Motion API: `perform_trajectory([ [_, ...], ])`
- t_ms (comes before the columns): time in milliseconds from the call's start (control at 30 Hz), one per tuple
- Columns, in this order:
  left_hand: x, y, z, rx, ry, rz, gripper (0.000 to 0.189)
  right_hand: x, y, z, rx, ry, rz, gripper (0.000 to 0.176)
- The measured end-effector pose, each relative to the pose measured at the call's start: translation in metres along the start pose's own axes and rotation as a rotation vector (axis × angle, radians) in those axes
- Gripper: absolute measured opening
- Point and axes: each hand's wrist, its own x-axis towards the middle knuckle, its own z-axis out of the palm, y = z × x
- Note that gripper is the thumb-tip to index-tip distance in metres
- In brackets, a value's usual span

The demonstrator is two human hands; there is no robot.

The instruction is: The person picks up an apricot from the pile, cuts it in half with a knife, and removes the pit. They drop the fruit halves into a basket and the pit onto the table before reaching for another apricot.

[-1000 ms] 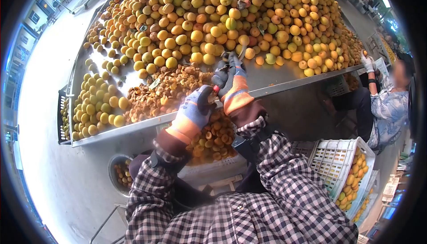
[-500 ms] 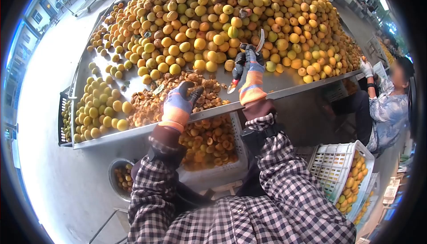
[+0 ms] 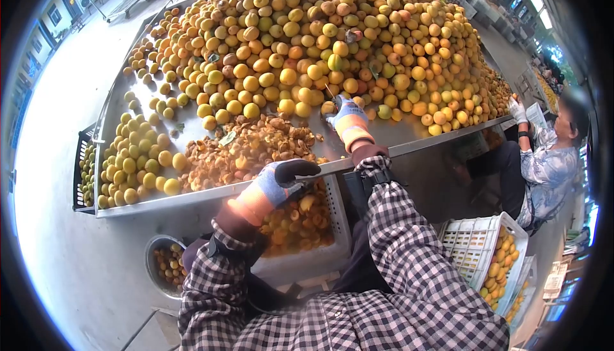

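My left hand [image 3: 281, 181], in a grey-blue and orange glove with dark fingertips, hovers palm down at the table's front edge. Its fingers are stretched out and hold nothing visible. Below it, a white crate [image 3: 339, 220] contains split apricot halves [image 3: 300, 223]. My right hand [image 3: 348, 119], gloved alike, is closed on a knife, whose thin blade [image 3: 329, 90] shows edge-on past the fingers; the handle is hidden. Beside those fingers lies a whole apricot [image 3: 328, 108]. Pitted apricot pieces [image 3: 249, 146] are heaped between my hands and the whole fruit.
A large mound of apricots [image 3: 307, 44] covers the metal table [image 3: 409, 145]. Greener fruit [image 3: 137, 159] lies at the left, near a black crate [image 3: 84, 172]. On the floor stand a metal bucket [image 3: 152, 268] and a tilted white crate [image 3: 464, 248]. Another person [image 3: 543, 152] sits at right.
My left hand has moved down and right from the pile of pieces to above the crate. The right hand has lowered towards the table, and its curved blade has turned nearly edge-on.
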Motion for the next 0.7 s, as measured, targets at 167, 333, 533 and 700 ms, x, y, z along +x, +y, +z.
perform_trajectory([
  [167,-0.002,-0.01,-0.012,-0.163,0.333,-0.105,0.028,-0.012,-0.006,-0.006,0.206,0.078,-0.137,0.049],
  [333,0.003,-0.021,-0.015,-0.344,0.569,-0.167,0.03,-0.057,-0.026,0.005,0.782,0.13,-0.652,0.046],
  [533,0.008,-0.019,-0.014,-0.593,0.64,-0.192,0.044,-0.106,-0.048,0.012,0.816,0.11,-0.897,0.051],
  [700,0.004,-0.027,-0.027,-0.394,0.588,-0.144,0.051,-0.116,-0.048,0.007,0.846,0.039,-0.921,0.041],
])
